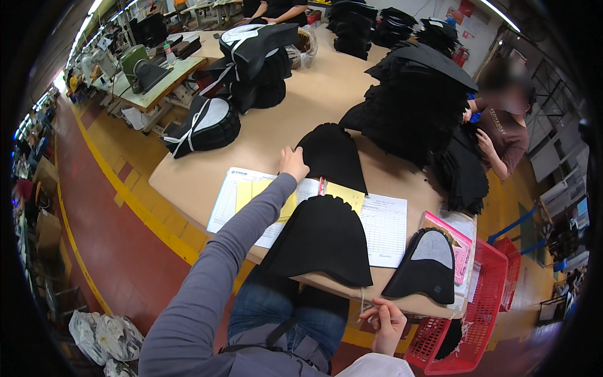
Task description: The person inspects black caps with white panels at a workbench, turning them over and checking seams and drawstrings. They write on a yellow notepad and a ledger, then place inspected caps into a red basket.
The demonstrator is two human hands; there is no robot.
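Observation:
My left hand (294, 164) reaches across the table, its fingers closed on the left edge of a black curved fabric piece (331, 157) with a notched top edge. A larger black stack of the same shape (321, 244) lies in front of me, covering part of the open paperwork (384, 227) and yellow slips (256, 193). By the table's front edge, my right hand (386, 323) has its fingers pinched around a thin pale cord (362, 295) that hangs beside the larger stack. A red pen (321, 186) lies between the two black pieces.
Tall black stacks (414, 107) stand at the right, beside a co-worker (505, 132). Bundles tied with white strips (204, 124) lie far left. At the right front are a black piece with a grey patch (424, 267), a pink booklet (461, 245) and a red basket (483, 308).

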